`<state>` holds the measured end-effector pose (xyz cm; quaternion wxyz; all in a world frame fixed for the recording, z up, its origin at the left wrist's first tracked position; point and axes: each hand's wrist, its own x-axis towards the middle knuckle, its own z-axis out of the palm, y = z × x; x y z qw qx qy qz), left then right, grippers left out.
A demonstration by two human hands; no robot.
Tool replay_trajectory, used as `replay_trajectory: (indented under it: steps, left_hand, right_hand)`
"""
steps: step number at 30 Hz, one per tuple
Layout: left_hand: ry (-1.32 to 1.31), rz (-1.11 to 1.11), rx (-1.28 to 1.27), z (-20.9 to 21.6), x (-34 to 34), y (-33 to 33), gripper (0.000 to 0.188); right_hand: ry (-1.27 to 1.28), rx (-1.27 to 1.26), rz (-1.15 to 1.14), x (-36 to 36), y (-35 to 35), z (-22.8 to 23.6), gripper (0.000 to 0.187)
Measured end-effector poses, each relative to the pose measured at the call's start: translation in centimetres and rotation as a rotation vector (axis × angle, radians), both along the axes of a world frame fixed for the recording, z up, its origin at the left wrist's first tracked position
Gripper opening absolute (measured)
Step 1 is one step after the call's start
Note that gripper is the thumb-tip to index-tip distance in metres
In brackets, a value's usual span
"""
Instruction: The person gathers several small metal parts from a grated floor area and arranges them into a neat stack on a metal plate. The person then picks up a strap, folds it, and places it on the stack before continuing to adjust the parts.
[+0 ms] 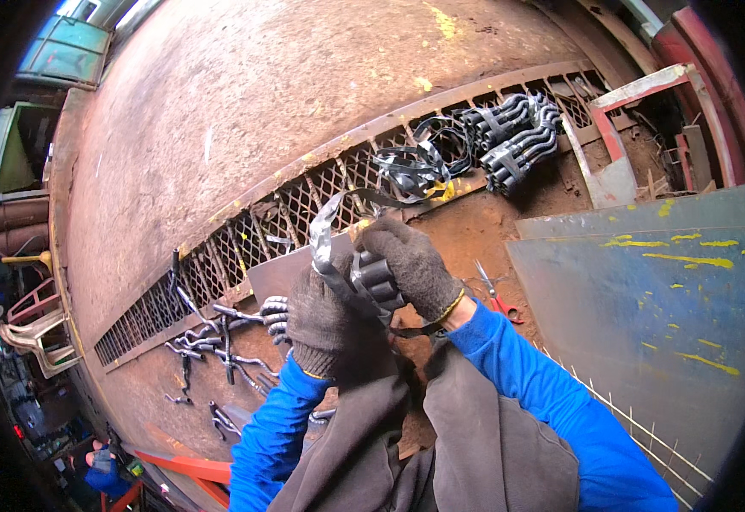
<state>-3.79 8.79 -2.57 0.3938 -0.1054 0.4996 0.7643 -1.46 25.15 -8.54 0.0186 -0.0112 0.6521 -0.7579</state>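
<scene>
Both my hands wear dark knit gloves and grip a bundle of bent black tubes (pixel 378 280) above my lap. My left hand (pixel 317 311) is closed round its left part, where grey curved ends stick out past the glove. My right hand (pixel 415 266) closes over the upper right of the thick black ends. A shiny black strip (pixel 323 235) rises beside my left hand and passes across the bundle; whether it is fastened there I cannot tell. Its length seems to run toward a tangled heap of black strips (pixel 415 166) on the grating. My palms hide the bundle's middle.
Red-handled scissors (pixel 498 300) lie on the ground right of my right hand. Tied tube bundles (pixel 522 141) rest at the far right of the rusty grating (pixel 304 205). Loose bent tubes (pixel 227 346) lie left. A yellow-marked metal sheet (pixel 645 290) stands at right.
</scene>
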Motion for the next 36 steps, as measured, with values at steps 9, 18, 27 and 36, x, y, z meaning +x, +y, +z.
replay_trajectory:
  steps: [9, 18, 27, 36]
  left_hand:
    - [0.075, -0.101, -0.091, 0.1, -0.4, 0.4, 0.056]
    - [1.179, -0.550, -0.775, 0.0, -1.2, -1.1, 0.055]
    - [0.196, -0.181, -0.285, 2.1, -0.2, 1.5, 0.027]
    - [0.655, -0.344, -0.626, -3.1, 1.2, -1.0, 0.038]
  right_hand:
    - [-0.493, -0.360, 0.062, 2.9, 2.7, 1.5, 0.046]
    - [-0.303, 0.066, 0.154, 5.4, 3.3, 1.3, 0.063]
    - [-0.248, 0.350, 0.009, 5.7, 2.2, 2.9, 0.069]
    - [-0.289, 0.227, -0.041, 6.8, 2.0, 2.5, 0.059]
